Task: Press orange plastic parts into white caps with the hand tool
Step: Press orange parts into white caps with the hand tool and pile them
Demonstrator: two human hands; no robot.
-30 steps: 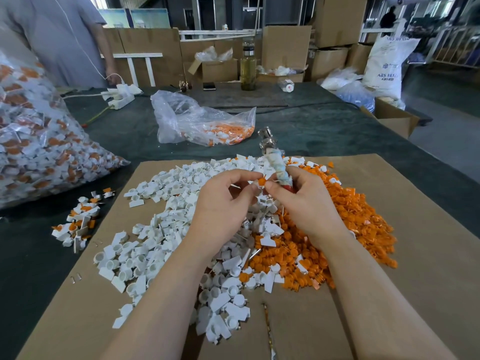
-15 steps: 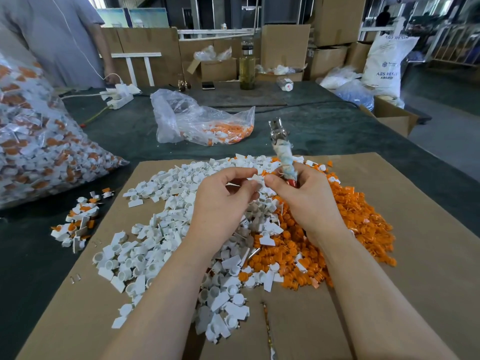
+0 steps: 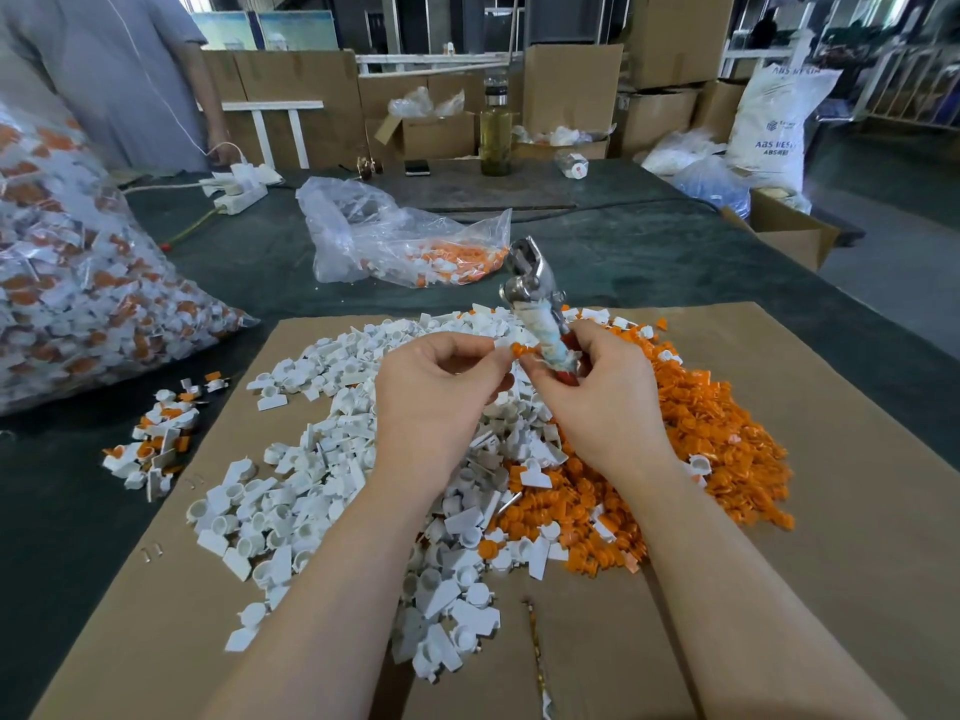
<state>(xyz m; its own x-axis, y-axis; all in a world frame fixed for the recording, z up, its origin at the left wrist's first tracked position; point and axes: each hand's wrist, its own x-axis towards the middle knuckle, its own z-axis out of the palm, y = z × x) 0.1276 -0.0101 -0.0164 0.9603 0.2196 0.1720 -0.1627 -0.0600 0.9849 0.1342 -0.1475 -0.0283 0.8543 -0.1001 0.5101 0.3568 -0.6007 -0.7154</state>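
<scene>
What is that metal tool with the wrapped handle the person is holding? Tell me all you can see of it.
The hand tool has a shiny silver metal head with jaw-like parts at its top and a handle wrapped in whitish, worn tape, with a bit of red showing at the bottom. It stands nearly upright, tilted slightly left, above the piles of parts. The right hand grips its handle; its lower end is hidden in the fingers.

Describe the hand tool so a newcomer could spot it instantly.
Start at the cardboard sheet heaped with white caps and orange parts. Above the heap, the right hand grips the hand tool: the only metal item, shiny head up, handle cloth-wrapped.
</scene>
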